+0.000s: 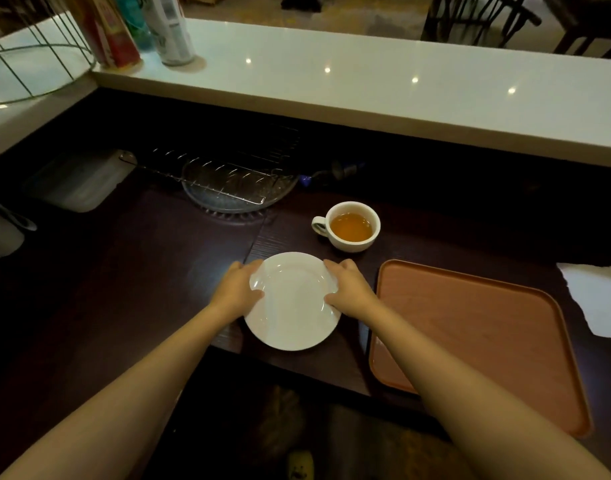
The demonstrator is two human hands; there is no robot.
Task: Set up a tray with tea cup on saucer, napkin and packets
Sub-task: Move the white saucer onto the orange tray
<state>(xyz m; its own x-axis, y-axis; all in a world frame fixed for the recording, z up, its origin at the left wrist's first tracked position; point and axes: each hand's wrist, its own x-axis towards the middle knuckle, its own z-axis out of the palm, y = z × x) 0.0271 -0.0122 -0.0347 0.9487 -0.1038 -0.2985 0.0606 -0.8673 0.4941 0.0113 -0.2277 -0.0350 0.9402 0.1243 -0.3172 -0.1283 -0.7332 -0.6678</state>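
A white saucer (pixel 292 306) lies on the dark wooden counter in front of me. My left hand (pixel 236 289) grips its left rim and my right hand (pixel 349 287) grips its right rim, thumbs on top. Just behind it stands a white cup (pixel 349 226) of amber tea, handle to the left. An orange-brown tray (pixel 477 341) with nothing on it lies to the right of the saucer. A white napkin (pixel 598 296) lies at the right edge, beyond the tray. No packets are visible.
A glass dish with a wire rack (pixel 234 185) sits behind the saucer. A clear plastic container (pixel 79 181) is at the left. A raised white ledge (pixel 366 84) runs across the back, with bottles (pixel 169 29) and a wire basket (pixel 30 57) at its left end.
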